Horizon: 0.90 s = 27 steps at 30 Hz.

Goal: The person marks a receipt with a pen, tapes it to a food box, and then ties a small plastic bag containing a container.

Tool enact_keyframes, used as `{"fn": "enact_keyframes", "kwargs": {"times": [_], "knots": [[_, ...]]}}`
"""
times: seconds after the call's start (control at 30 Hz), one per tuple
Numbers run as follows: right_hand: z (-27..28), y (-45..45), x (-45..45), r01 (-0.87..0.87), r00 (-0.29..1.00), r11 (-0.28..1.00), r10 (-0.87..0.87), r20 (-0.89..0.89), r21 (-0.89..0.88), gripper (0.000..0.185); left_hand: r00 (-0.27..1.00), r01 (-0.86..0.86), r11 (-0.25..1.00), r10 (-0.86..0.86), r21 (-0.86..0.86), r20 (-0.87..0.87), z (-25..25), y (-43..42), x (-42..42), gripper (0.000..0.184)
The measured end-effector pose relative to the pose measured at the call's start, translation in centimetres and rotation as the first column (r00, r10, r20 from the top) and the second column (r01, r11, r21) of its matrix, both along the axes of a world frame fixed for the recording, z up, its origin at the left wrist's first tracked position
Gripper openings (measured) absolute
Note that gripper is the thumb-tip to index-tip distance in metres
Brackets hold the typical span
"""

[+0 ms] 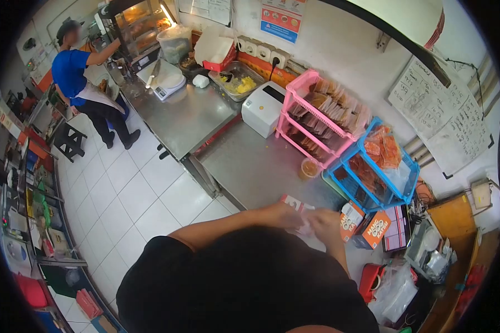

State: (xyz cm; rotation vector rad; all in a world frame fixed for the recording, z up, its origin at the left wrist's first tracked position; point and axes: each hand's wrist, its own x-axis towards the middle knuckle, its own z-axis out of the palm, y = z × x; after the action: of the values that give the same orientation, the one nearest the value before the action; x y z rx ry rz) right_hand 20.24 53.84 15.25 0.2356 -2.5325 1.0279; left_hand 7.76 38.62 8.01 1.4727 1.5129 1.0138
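Over the near part of the steel counter, a red-and-white printed paper package (291, 202) is between my two hands. Its exact kind is unclear. My left hand (283, 216) is closed on the package's left side, the fingers partly hidden. My right hand (324, 223) has its fingers pinched together at the other side, by a pale, slightly see-through part. Just beyond my hands stands a lidded plastic cup (308, 169) with brown contents. Orange-and-white printed boxes (372, 229) stand right beside my right hand.
A pink rack (316, 119) of filled packets and a blue rack (372, 166) of reddish packets stand along the wall. Further left are a white printer-like machine (265, 108), a metal tray (240, 81) and a scale (168, 83). A co-worker (72, 69) stands at the far left.
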Motion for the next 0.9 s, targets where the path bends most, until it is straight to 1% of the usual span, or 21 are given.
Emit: {"fn": "enact_keyframes", "kwargs": {"times": [0.03, 0.07, 0.1, 0.13, 0.2, 0.23, 0.3, 0.33, 0.4, 0.43, 0.53, 0.6, 0.63, 0.7, 0.73, 0.8, 0.83, 0.9], "knots": [[-0.7, 0.5, 0.2, 0.007, 1.000, 1.000, -0.007, 0.007, 0.001, 0.005, 1.000, 0.007, 1.000, -0.007, 0.001, 0.007, -0.2, -0.2, 0.3, 0.036], [-1.9, 1.5, 0.1, 0.166, 0.984, 0.960, -0.177, -0.032, -0.225, 0.005, 0.995, -0.082, 0.996, 0.080, 0.043, 0.062, -0.2, -0.5, 0.6, 0.026], [-2.5, 2.3, 0.0, 0.295, 0.937, 0.846, -0.346, -0.036, -0.444, 0.005, 0.980, -0.174, 0.981, 0.164, 0.080, 0.116, -0.1, -0.9, 0.5, 0.019], [-2.5, 2.9, 0.0, 0.293, 0.937, 0.847, -0.347, -0.042, -0.444, 0.005, 0.980, -0.173, 0.981, 0.164, 0.083, 0.110, 0.3, -1.3, 0.2, 0.019], [-2.5, 3.7, -0.2, 0.386, 0.891, 0.680, -0.449, 0.062, -0.624, 0.010, 0.963, -0.268, 0.964, 0.267, 0.002, 0.036, 1.1, -2.3, -0.7, 0.021], [-3.0, 3.6, -0.4, 0.381, 0.892, 0.680, -0.448, 0.056, -0.626, 0.010, 0.963, -0.268, 0.963, 0.268, 0.003, 0.030, 1.1, -2.7, -1.2, 0.021], [-4.5, 2.9, -0.7, 0.389, 0.873, 0.609, -0.484, 0.065, -0.691, 0.014, 0.963, -0.248, 0.969, 0.245, 0.015, 0.110, 0.9, -3.8, -1.6, 0.022], [-4.5, 2.7, -0.7, 0.393, 0.873, 0.610, -0.482, 0.072, -0.688, 0.014, 0.962, -0.251, 0.968, 0.248, 0.013, 0.118, 0.9, -4.5, -1.8, 0.022], [-4.2, 2.2, -1.0, 0.373, 0.883, 0.534, -0.456, 0.113, -0.759, 0.013, 0.972, -0.228, 0.960, 0.235, -0.161, 0.029, 1.0, -5.7, -2.4, 0.022], [-4.6, 2.1, -1.2, 0.376, 0.883, 0.530, -0.454, 0.120, -0.760, 0.013, 0.971, -0.229, 0.959, 0.237, -0.167, 0.033, 1.1, -6.0, -2.6, 0.022], [-5.6, 1.6, -2.2, 0.372, 0.885, 0.510, -0.447, 0.130, -0.776, 0.013, 0.974, -0.228, 0.958, 0.226, -0.177, -0.031, 1.8, -7.3, -2.7, 0.022], [-5.3, 1.5, -2.9, 0.350, 0.880, 0.500, -0.466, 0.095, -0.792, 0.015, 0.925, -0.373, 0.927, 0.368, -0.035, -0.098, 2.2, -7.2, -2.2, 0.034], [-4.8, 1.1, -3.1, 0.348, 0.881, 0.501, -0.464, 0.093, -0.792, 0.015, 0.924, -0.374, 0.927, 0.369, -0.034, -0.100, 2.5, -7.4, -2.0, 0.034], [-3.5, 0.5, -3.1, 0.388, 0.884, 0.459, -0.430, 0.182, -0.799, 0.017, 0.895, -0.439, 0.898, 0.439, 0.011, -0.081, 3.0, -7.3, -1.5, 0.038], [-3.5, 0.5, -3.2, 0.386, 0.886, 0.469, -0.429, 0.177, -0.794, 0.017, 0.893, -0.442, 0.897, 0.443, 0.021, -0.076, 3.0, -7.3, -1.5, 0.038], [-4.0, 0.5, -3.5, 0.391, 0.892, 0.521, -0.418, 0.172, -0.759, 0.018, 0.908, -0.419, 0.879, 0.409, -0.227, -0.089, 2.8, -7.5, -1.6, 0.024], [-4.0, 0.6, -3.6, 0.388, 0.893, 0.525, -0.419, 0.166, -0.757, 0.018, 0.907, -0.420, 0.880, 0.410, -0.220, -0.090, 2.4, -7.8, -1.7, 0.024], [-4.2, 0.8, -3.7, 0.416, 0.875, 0.474, -0.440, 0.201, -0.776, 0.018, 0.939, -0.334, 0.922, 0.343, -0.194, 0.014, 1.7, -8.3, -1.8, 0.020]]}}
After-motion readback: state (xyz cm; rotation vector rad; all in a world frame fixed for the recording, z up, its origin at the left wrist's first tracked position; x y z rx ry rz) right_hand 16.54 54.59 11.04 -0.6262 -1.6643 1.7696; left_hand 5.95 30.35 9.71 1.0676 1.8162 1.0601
